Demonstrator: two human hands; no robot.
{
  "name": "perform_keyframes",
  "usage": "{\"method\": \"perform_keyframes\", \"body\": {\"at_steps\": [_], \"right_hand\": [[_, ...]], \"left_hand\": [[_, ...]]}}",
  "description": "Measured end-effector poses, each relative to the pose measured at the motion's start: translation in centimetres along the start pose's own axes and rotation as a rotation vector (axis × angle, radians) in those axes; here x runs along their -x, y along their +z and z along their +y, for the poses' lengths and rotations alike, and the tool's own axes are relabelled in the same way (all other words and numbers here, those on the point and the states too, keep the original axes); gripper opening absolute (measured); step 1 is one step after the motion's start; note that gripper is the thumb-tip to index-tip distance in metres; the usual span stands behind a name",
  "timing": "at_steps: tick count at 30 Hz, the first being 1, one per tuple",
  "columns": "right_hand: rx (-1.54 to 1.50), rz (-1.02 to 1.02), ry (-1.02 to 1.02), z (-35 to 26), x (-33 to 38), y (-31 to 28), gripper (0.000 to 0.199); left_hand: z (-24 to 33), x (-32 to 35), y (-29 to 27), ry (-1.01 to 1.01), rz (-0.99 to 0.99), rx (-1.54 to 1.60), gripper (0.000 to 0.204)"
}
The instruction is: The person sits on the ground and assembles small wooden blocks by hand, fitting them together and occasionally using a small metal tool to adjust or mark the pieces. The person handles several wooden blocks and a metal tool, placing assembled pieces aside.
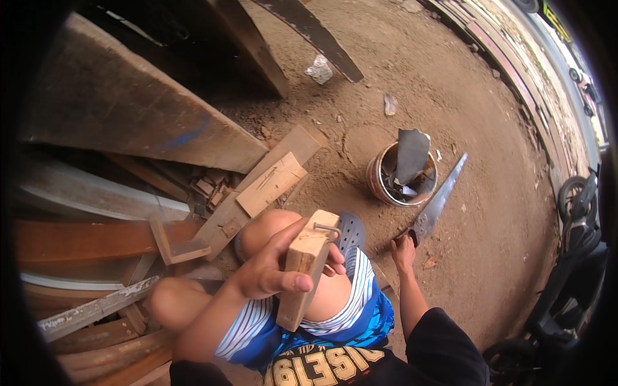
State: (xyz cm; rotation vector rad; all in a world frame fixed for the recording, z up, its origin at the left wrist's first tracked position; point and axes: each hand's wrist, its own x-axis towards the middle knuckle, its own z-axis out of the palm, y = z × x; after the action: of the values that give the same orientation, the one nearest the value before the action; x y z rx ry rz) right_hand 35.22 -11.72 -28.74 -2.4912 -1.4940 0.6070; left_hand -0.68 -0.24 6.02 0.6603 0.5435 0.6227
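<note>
In my left hand (270, 267) is a short wooden block (306, 260), gripped with the thumb on its near side and fingers round the far side. A bent nail (326, 227) sticks out of the block's upper end. My right hand (403, 252) is closed round the handle of a handsaw (439, 204), off to the right. The saw's blade points away from me, up and to the right, low over the dirt beside a bucket. Its handle is mostly hidden by my fingers.
A round bucket (380, 186) with dark scraps stands ahead. Flat wooden boards (272, 182) lie left of my knees, beside a pile of timber (96, 248). Large planks (141, 96) lean at upper left. A parked motorcycle (570, 257) is at far right.
</note>
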Motion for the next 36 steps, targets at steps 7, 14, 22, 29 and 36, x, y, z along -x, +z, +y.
{"method": "perform_keyframes", "body": {"at_steps": [7,14,22,29,36], "right_hand": [[0.074,0.012,-0.043,-0.3,0.7,-0.3,0.038],[0.034,0.097,0.046,0.0,0.3,1.0,0.026],[-0.016,0.036,-0.007,2.5,-1.6,0.9,0.032],[0.038,-0.187,-0.043,2.9,-3.4,0.3,0.033],[-0.591,0.039,0.100,1.9,-3.3,-2.4,0.023]], "left_hand": [[0.3,1.3,0.2,-0.020,0.107,-0.149,0.076],[-0.8,2.5,-0.1,0.090,0.193,-0.435,0.083],[-0.4,2.9,-0.1,0.138,0.171,-0.419,0.094],[-0.3,3.3,-0.2,0.130,0.214,-0.450,0.099],[-1.0,3.5,0.4,0.238,0.331,-0.445,0.098]]}}
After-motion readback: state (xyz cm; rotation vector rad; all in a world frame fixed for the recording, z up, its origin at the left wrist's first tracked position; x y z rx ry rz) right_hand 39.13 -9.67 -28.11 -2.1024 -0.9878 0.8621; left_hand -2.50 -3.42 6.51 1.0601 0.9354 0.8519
